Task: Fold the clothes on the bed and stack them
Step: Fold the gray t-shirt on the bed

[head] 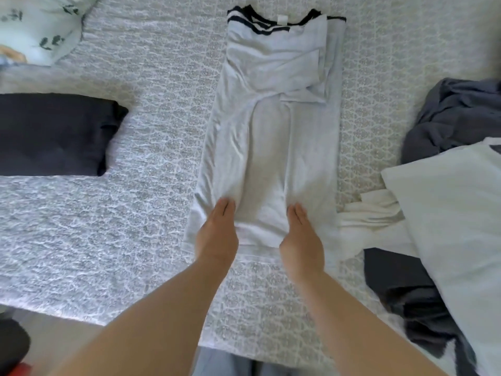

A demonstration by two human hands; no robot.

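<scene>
A light grey T-shirt (273,109) with a dark striped collar lies lengthwise on the bed (122,226), its sides folded inward into a long strip. My left hand (218,232) and my right hand (301,237) rest on its lower hem, fingers straight and together, pressing the cloth flat, about a hand's width apart. A folded dark garment (54,134) sits at the left of the bed.
Unfolded clothes are heaped at the right: a grey-blue piece (455,115), a white piece (455,213) and a dark piece (406,291). A leaf-print pillow (40,25) lies at the top left. The bed's near edge and floor (54,337) show at the bottom left.
</scene>
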